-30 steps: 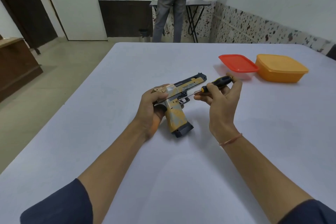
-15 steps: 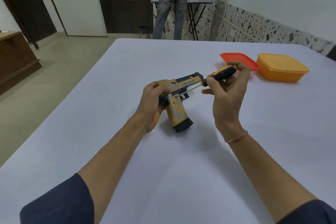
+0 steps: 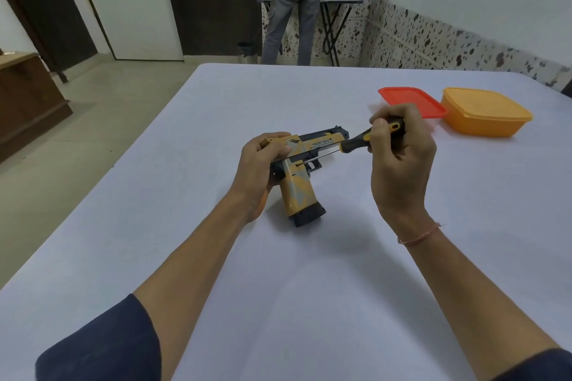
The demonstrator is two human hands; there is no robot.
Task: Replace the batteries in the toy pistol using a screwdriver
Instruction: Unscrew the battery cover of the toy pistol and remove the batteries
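At the middle of the white table (image 3: 278, 272), the toy pistol (image 3: 298, 185) rests with the butt of its grip on the surface, its barrel pointing away and to the right. The left hand (image 3: 263, 161) grips the rear of the pistol, fingers curled over the back end, and steadies it. The right hand (image 3: 399, 158) grasps the black-and-yellow handle of the screwdriver (image 3: 349, 144). The shaft runs down and left to the pistol's side, where the tip meets a small hole at the top of the grip, just behind the trigger.

Status: early stage. The step in hand appears to be working the cover screw. No screw, cover or battery lies loose on the table, so the compartment is judged still closed. Whether the tip is seated in a screw head is too small to tell.

Remaining: remove the screw, lift the cover, exchange the batteries, refit and tighten.

An orange box (image 3: 486, 116) and a red lid (image 3: 408, 100) lie well apart at the far right.
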